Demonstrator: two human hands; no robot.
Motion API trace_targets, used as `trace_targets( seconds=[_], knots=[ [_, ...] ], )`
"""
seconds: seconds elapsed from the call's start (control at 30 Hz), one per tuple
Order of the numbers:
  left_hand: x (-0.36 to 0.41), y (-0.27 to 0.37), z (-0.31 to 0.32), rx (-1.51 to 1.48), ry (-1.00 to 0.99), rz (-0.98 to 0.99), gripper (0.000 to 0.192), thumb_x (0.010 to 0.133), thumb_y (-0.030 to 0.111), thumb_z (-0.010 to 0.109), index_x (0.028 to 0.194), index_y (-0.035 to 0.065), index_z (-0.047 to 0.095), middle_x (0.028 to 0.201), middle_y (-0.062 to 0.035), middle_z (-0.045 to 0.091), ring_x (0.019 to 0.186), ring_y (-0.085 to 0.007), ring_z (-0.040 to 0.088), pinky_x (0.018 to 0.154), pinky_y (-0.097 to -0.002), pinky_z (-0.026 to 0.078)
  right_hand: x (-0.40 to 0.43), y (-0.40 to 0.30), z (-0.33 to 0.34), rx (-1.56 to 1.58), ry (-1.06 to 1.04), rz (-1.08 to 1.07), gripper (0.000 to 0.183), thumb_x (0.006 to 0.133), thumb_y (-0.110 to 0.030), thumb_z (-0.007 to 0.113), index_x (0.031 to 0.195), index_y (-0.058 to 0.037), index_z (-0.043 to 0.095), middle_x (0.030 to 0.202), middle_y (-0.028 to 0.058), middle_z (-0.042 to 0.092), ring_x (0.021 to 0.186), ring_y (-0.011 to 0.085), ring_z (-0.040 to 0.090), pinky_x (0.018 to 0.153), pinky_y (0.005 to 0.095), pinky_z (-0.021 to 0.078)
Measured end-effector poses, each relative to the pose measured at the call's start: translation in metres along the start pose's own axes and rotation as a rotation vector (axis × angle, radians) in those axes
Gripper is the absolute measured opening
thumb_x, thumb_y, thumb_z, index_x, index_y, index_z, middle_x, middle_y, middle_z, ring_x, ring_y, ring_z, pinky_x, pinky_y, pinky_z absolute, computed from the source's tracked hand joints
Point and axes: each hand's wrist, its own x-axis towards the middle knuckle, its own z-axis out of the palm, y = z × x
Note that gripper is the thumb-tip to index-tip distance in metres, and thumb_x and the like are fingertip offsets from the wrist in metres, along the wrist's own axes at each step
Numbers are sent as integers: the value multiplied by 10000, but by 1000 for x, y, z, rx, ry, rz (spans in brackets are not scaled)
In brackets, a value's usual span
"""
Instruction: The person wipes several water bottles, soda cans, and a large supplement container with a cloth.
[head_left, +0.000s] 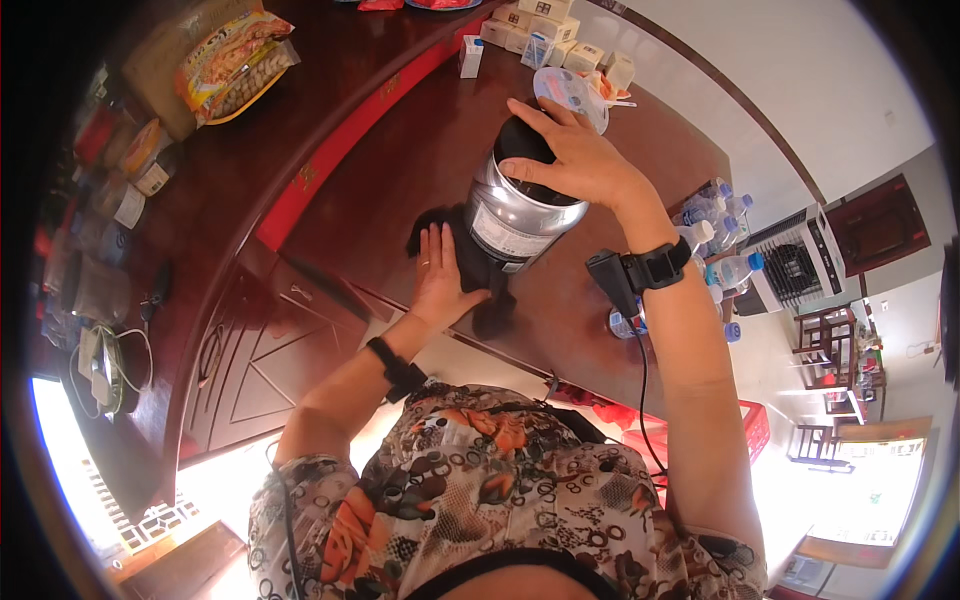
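Note:
A large silver tub (517, 225) with a black lid (521, 140) and a printed label stands on the dark red wooden counter (390, 165). My right hand (574, 154) lies over the lid, with its fingers and thumb spread across the top. Left of the tub, my left hand (442, 281) rests with its fingers spread on a black cloth (469, 259), which lies against the tub's lower side. Each wrist wears a black strap with a small device.
Plastic bottles (720, 225) stand at the counter's right edge. Small cartons (555, 30) and a round patterned fan (570, 94) are at the far end. Bagged food (240, 71) and jars (124, 199) occupy the left counter. A cable hangs from my right wrist device.

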Motion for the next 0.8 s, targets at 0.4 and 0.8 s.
trace_targets(
  seconds=[0.4, 0.8],
  knots=[
    [44, 52, 13, -585, 403, -36, 966, 743, 234, 829, 1479, -45, 268, 1301, -258, 443, 1227, -425, 438, 1038, -457, 389, 36, -21, 0, -98, 26, 498, 924, 807, -801, 473, 1431, -120, 479, 1398, 220, 498, 1282, 456, 477, 1005, 521, 450],
    [66, 47, 23, -310, 454, 112, 1287, 567, 394, 933, 1484, -61, 153, 1488, -346, 222, 1355, -508, 295, 1116, -495, 323, 27, -11, 7, -129, 119, 438, 880, 835, -764, 471, 1461, -146, 455, 1424, 198, 478, 1307, 466, 441, 1041, 509, 424]
  ],
)
